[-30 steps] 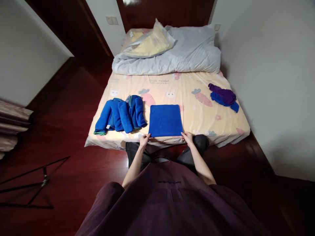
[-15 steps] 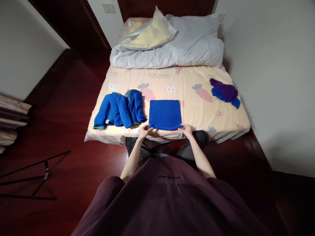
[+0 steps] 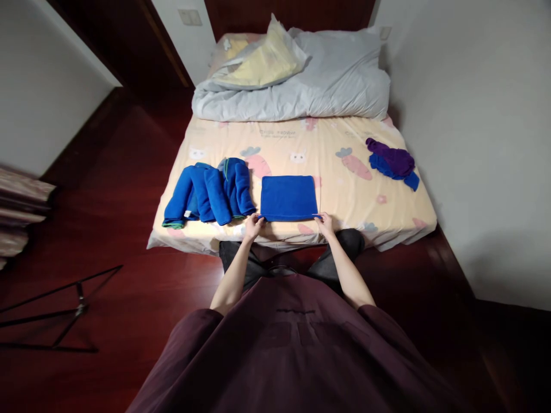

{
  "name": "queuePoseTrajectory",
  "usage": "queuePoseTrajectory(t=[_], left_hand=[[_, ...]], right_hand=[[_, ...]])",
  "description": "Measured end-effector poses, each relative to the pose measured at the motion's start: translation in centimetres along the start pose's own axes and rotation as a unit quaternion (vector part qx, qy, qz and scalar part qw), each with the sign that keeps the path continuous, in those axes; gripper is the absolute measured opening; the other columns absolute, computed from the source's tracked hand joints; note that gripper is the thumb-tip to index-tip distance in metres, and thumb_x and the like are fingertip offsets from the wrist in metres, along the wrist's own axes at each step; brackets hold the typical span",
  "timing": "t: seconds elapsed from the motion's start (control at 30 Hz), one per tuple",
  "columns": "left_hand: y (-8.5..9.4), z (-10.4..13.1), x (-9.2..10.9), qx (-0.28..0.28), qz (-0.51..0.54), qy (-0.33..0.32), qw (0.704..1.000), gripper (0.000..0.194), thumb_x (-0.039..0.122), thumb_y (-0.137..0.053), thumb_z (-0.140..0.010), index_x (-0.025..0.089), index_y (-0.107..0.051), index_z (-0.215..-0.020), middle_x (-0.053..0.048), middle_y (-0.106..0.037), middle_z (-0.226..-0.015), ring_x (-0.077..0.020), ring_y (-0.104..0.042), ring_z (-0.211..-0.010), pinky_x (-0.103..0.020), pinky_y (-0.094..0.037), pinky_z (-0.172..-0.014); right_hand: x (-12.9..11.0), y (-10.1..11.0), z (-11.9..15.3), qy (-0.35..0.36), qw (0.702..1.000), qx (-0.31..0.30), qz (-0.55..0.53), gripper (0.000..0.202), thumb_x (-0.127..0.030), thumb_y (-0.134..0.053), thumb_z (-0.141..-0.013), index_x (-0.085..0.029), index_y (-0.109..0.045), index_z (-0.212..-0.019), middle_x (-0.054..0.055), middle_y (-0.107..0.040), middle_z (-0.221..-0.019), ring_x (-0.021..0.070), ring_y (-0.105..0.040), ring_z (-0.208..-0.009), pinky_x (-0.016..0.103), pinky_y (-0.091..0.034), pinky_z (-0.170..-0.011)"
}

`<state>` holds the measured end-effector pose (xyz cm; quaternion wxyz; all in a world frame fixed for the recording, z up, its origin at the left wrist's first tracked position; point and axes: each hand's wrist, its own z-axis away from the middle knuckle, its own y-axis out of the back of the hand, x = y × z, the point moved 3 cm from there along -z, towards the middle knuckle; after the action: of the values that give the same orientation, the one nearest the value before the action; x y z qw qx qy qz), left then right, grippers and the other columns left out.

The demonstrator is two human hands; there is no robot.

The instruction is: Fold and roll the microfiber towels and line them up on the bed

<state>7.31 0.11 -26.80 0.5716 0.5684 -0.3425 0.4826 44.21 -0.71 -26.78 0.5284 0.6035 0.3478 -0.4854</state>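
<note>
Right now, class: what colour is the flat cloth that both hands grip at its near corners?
Bright blue cloth, plain, seen in the head view.

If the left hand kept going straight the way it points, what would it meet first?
The left hand points up the bed, already at the flat blue cloth, so it would likely meet that cloth first.

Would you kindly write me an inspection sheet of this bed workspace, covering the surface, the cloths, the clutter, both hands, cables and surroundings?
Surface: bed sheet with carrot print, on a bed.
Job's things: flat blue cloth near the front edge.
Clutter: blue towel pile to its left; purple and blue bundle at right; grey duvet at the head.
Hands: left hand and right hand pinch the cloth's near corners.
Cables: nothing seen.
Surroundings: dark wooden floor, black stand, white walls.
</note>
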Motion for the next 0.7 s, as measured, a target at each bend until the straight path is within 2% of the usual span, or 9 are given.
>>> queuePoseTrajectory(t=[0.13, 0.27, 0.4, 0.6, 0.7], left_hand=[[0.3, -0.3, -1.1, 0.016, -0.023, 0.006, 1.0, 0.033, 0.044, -0.068, -0.085, 0.017, -0.069, -0.102, -0.011, -0.075, -0.094, -0.0245, -0.072, -0.09, -0.037, -0.059, -0.083], [1.0, -0.4, -2.2, 0.016, -0.061, -0.013, 0.998, 0.027, 0.043, -0.067, -0.085, 0.017, -0.071, -0.094, -0.012, -0.077, -0.096, -0.0266, -0.073, -0.096, -0.038, -0.058, -0.09], [1.3, 0.1, -2.9, 0.026, -0.098, 0.008, 0.995, 0.025, 0.04, -0.066, -0.086, 0.017, -0.072, -0.092, -0.011, -0.078, -0.094, -0.0282, -0.074, -0.094, -0.039, -0.057, -0.091], [0.8, 0.7, -2.6, 0.028, -0.13, 0.03, 0.991, 0.022, 0.038, -0.063, -0.091, 0.018, -0.071, -0.097, -0.011, -0.078, -0.097, -0.0274, -0.074, -0.095, -0.038, -0.056, -0.09], [0.5, 0.8, -2.5, 0.037, -0.138, 0.03, 0.989, 0.023, 0.038, -0.06, -0.093, 0.018, -0.071, -0.099, -0.011, -0.078, -0.099, -0.0273, -0.073, -0.096, -0.038, -0.055, -0.089]], right_hand=[[1.2, 0.1, -0.5, -0.021, 1.0, 0.02, 0.01, 0.031, -0.045, -0.068, -0.081, -0.018, -0.066, -0.095, 0.013, -0.076, -0.097, 0.0241, -0.073, -0.09, 0.036, -0.06, -0.084], [1.9, 0.3, -0.7, -0.025, 0.999, 0.014, 0.024, 0.028, -0.047, -0.071, -0.081, -0.019, -0.066, -0.085, 0.013, -0.077, -0.091, 0.0258, -0.075, -0.091, 0.037, -0.06, -0.085], [2.4, 0.1, -0.5, -0.033, 0.998, 0.013, 0.05, 0.025, -0.044, -0.072, -0.082, -0.019, -0.065, -0.079, 0.011, -0.076, -0.087, 0.0259, -0.075, -0.089, 0.037, -0.06, -0.084], [2.6, -0.2, -0.3, -0.044, 0.993, 0.027, 0.109, 0.016, -0.035, -0.068, -0.086, -0.02, -0.069, -0.087, 0.009, -0.076, -0.091, 0.0249, -0.073, -0.093, 0.036, -0.057, -0.089], [2.3, -0.4, -0.1, -0.05, 0.981, 0.032, 0.184, 0.016, -0.033, -0.064, -0.09, -0.019, -0.071, -0.094, 0.011, -0.078, -0.097, 0.0246, -0.072, -0.095, 0.036, -0.055, -0.091]])
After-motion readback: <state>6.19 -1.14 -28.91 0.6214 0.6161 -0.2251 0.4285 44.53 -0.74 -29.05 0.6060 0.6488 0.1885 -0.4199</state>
